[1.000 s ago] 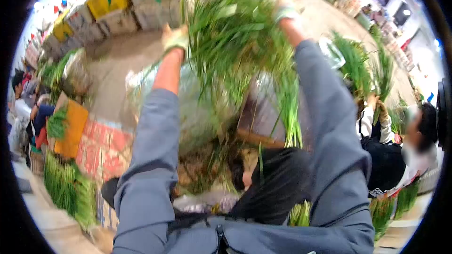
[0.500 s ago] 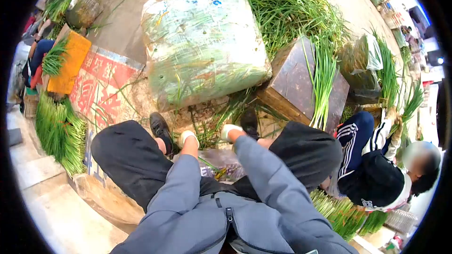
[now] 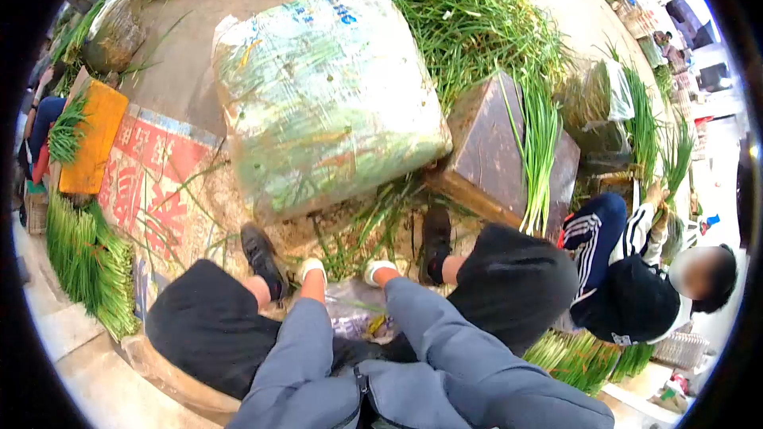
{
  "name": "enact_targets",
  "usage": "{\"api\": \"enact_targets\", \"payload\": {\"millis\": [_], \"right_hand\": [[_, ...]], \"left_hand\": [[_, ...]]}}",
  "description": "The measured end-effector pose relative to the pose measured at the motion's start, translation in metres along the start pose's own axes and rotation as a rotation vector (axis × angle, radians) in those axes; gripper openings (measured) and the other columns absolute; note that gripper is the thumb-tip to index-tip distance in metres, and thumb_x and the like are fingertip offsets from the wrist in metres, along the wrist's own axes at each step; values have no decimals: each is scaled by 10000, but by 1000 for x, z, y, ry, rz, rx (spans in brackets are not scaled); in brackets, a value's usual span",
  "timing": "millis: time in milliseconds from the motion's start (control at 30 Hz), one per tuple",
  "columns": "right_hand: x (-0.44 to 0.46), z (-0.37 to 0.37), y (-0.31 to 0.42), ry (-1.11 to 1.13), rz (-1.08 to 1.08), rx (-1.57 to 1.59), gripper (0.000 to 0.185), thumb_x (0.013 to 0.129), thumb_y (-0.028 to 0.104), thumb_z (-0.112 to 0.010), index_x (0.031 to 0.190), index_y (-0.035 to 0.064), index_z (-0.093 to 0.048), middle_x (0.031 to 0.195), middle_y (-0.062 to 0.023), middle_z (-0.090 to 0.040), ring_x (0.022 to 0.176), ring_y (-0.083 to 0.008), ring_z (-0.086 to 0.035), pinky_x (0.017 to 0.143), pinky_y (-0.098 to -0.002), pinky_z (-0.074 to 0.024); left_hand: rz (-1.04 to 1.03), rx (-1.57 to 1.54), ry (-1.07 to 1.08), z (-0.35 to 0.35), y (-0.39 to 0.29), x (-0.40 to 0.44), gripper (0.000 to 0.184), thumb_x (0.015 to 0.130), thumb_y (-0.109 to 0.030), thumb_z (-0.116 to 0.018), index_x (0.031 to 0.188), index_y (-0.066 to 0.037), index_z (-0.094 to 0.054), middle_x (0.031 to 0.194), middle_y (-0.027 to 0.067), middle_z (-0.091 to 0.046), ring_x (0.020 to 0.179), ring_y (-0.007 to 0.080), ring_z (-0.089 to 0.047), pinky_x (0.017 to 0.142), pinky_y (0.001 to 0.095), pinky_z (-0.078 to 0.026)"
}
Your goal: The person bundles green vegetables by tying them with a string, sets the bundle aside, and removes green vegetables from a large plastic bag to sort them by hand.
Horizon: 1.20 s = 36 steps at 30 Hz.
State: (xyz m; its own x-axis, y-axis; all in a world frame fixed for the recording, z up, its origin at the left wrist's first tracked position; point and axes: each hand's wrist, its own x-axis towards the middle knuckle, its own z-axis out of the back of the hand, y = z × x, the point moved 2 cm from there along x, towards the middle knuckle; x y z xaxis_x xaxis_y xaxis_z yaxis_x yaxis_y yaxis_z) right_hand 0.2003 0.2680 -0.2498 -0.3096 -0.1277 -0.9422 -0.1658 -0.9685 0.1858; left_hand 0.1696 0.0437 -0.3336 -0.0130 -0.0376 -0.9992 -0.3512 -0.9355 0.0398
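Between my knees, my left hand (image 3: 312,270), in a pale glove, hangs low just right of my left shoe (image 3: 262,258). My right hand (image 3: 379,272), gloved alike, is a short way to its right, left of my right shoe (image 3: 435,245). The fingers of both hands point away from me and are too small and foreshortened to make out. Loose long green stalks (image 3: 343,258) lie on the ground around the hands. Below them is a crumpled clear plastic sheet (image 3: 350,295) with purple print. No held thing can be seen in either hand.
Ahead lies a big plastic-wrapped bale (image 3: 334,103) of greens. To its right are a dark wooden box (image 3: 485,139) with a bundle of stalks (image 3: 540,151) and a green heap (image 3: 477,28). A co-worker (image 3: 628,278) sits at right; bundled stalks (image 3: 91,262) lie left.
The view has shifted, so the bale and shoes appear lower. My right hand has moved left, away from my right shoe; my left hand stays near the left shoe.
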Motion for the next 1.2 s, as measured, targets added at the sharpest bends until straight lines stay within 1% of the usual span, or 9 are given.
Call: {"api": "enact_targets", "payload": {"millis": [100,233,500,733,800,833,900,1033,1200], "right_hand": [[53,34,-14,-159,93,-2,386,893,256,-582,1218,69,-672,1342,-175,-593,1193,-381,-586,959,-443,-492],[43,124,-51,-426,57,82,390,900,326,-593,1162,57,-697,1249,-206,-640,1121,-380,-628,939,-446,-508],[11,204,-124,-505,-430,-30,403,983,336,-458,1249,98,-646,1331,-111,-598,1202,-288,-583,973,-404,-478],[97,149,5,-510,-300,-118,416,1007,300,-426,1367,162,-582,1423,-27,-555,1322,-225,-493,1053,-395,-413],[89,105,32,-909,-117,-144,430,934,284,-512,1327,145,-616,1367,-81,-602,1301,-279,-521,1142,-607,-259],[61,114,50,-302,-111,-123,435,898,239,-530,1311,145,-630,1319,-141,-625,1316,-365,-495,1134,-689,-174],[27,92,61,-422,94,-89,443,888,250,-534,1311,154,-623,1459,-219,-478,1429,-450,-297,1163,-654,-113],[-20,38,65,-600,441,-22,519,885,288,-556,1390,173,-543,1560,-195,-321,1471,-456,-159,1151,-669,-91],[1,-5,43,-409,553,-126,388,910,225,-511,1273,121,-599,1276,-222,-599,1164,-372,-578,992,-479,-452]], "left_hand": [[466,-1824,-263,28,-45,-43,545,1006,-392,-439,1448,-76,-475,1488,126,-468,1248,247,-533,1021,378,-415],[-187,-1435,-610,131,-85,-143,858,843,-585,-590,1447,7,-440,1496,245,-418,1382,365,-421,1131,413,-343],[594,-1011,-710,54,33,-11,622,924,-440,-526,1393,-32,-509,1448,171,-502,1299,310,-505,1049,410,-411],[324,-797,-926,60,28,54,522,968,-408,-477,1356,-65,-542,1404,124,-558,1236,305,-542,992,432,-446],[277,-890,-901,56,13,58,520,966,-428,-474,1325,-65,-570,1389,137,-568,1231,307,-544,987,438,-447],[287,-678,-1067,55,4,72,520,963,-447,-474,1306,-74,-590,1377,142,-577,1204,317,-560,978,438,-451],[289,-459,-1226,69,-13,58,523,960,-466,-475,1288,-82,-610,1366,146,-585,1178,327,-576,969,438,-455],[226,-804,-852,103,-33,-39,602,928,-566,-466,1276,-110,-647,1272,115,-656,1134,342,-629,951,468,-488],[132,-675,-877,81,-48,-56,315,847,-324,-639,955,-47,-742,1069,220,-697,994,383,-676,831,425,-554]]}}
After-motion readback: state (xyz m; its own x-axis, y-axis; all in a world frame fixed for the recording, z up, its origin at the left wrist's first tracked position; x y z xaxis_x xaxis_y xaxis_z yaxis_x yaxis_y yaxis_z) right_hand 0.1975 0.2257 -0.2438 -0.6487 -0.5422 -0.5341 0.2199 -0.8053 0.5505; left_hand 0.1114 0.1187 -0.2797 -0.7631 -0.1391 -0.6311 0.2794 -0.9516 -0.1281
